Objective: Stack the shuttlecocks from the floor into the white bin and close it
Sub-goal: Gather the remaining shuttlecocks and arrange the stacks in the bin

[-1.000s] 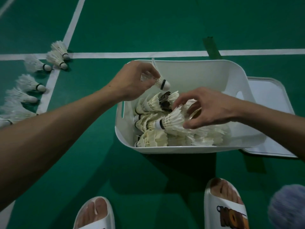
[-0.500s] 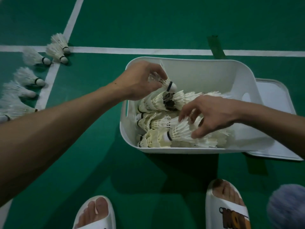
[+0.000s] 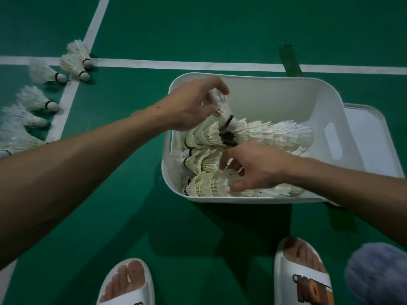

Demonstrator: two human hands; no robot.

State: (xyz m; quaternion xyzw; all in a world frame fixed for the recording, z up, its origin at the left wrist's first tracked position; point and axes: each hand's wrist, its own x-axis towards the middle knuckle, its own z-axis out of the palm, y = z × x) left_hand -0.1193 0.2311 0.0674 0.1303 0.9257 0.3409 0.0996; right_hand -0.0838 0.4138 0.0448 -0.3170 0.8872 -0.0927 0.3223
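Observation:
The white bin (image 3: 286,89) stands on the green court floor with rows of stacked shuttlecocks (image 3: 275,135) lying in it. My left hand (image 3: 193,104) is over the bin's far left corner, holding a shuttlecock (image 3: 222,108) by its feathers, cork end pointing down at the back row. My right hand (image 3: 253,166) reaches into the bin's near half, fingers spread over the front shuttlecocks (image 3: 207,186); nothing is clearly gripped. Several loose shuttlecocks (image 3: 41,72) lie on the floor at the left.
The bin's white lid (image 3: 370,137) lies flat on the floor right of the bin. White court lines (image 3: 176,63) cross behind the bin and run down the left. My feet in white slides (image 3: 301,276) stand close to the bin's front.
My right hand set down the shuttlecock it held in the bin's front row and now has its fingers spread. My left hand lowered its shuttlecock towards the back row.

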